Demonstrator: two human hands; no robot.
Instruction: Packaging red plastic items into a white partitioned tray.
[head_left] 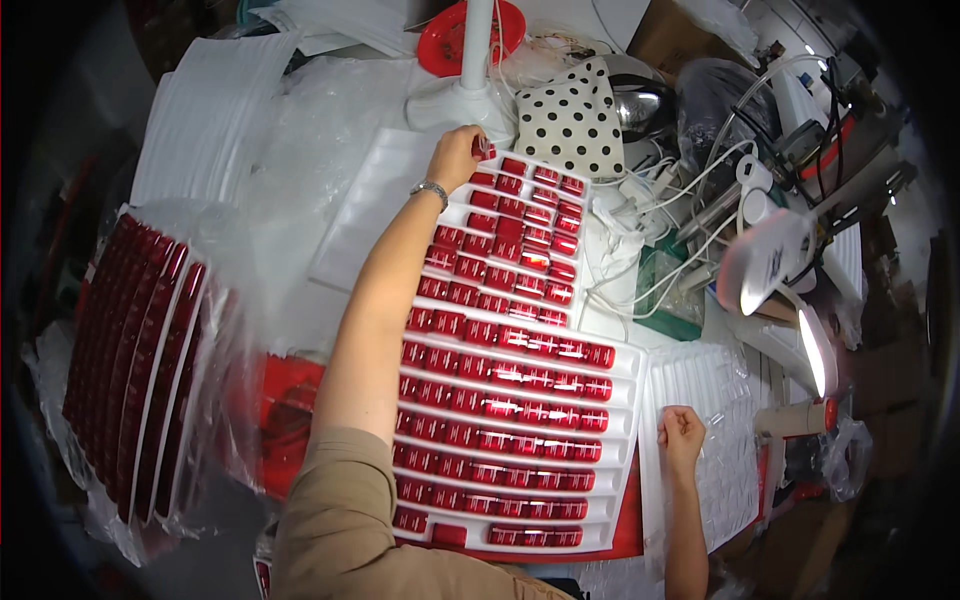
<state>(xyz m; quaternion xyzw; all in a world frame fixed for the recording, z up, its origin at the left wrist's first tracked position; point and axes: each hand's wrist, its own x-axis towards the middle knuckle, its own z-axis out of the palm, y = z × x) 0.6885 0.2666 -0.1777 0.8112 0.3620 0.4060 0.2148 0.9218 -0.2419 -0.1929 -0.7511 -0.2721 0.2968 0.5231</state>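
My left hand [456, 157], with a bracelet at the wrist, reaches to the far end of a white ribbed tray and pinches a small glossy red cylinder [483, 149]. Rows of similar red cylinders [508, 240] lie in that far tray. A second white tray [622, 430] sits nearer me, its grooves also lined with red cylinders [500, 405]. Beside its right edge rests my right hand [681, 432], fingers curled in. Whatever it may hold is hidden. My left forearm covers the left ends of several rows.
Plastic-wrapped trays of red cylinders [130, 370] stand at the left. White empty trays [215, 120] are stacked at the back left. A polka-dot cloth [570, 120], white lamp post [477, 50], tangled cables [640, 200] and a lit lamp [770, 260] crowd the back and right.
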